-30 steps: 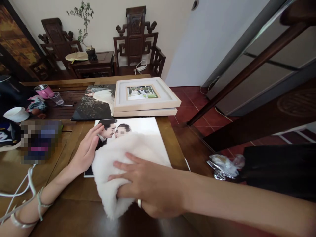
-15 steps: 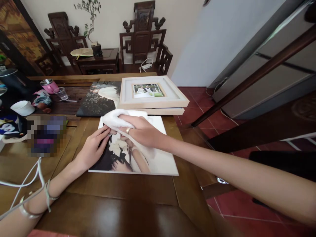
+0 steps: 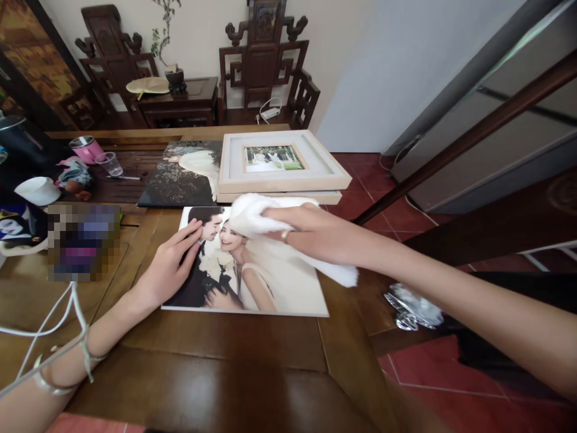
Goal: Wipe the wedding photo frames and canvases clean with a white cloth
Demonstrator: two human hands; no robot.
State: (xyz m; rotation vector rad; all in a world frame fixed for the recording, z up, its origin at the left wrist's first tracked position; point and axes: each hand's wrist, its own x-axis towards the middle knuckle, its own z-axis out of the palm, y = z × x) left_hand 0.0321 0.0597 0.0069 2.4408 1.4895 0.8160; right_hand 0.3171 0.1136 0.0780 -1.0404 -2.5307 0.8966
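A wedding photo panel (image 3: 234,282) lies flat on the wooden table (image 3: 216,355) in front of me. My left hand (image 3: 174,258) rests on the panel's left part, fingers stretched out and lying on the picture. Over the panel's upper right, my right hand (image 3: 293,228) is closed on a white cloth (image 3: 252,213). The cloth covers the panel's top right corner, and a loose end hangs past its right edge. My right fingers are partly hidden in the cloth's folds.
Behind the panel lie two stacked wooden picture frames (image 3: 283,180) and a dark photo panel (image 3: 180,180). At the left are a pink cup (image 3: 85,149), a clear plastic cup (image 3: 109,163), a white cup (image 3: 37,190) and white cables (image 3: 74,307). A dark chair (image 3: 265,60) stands beyond the table.
My right hand has moved the cloth rightward across the top of the panel, uncovering the faces in the picture. My left hand stays in nearly the same place.
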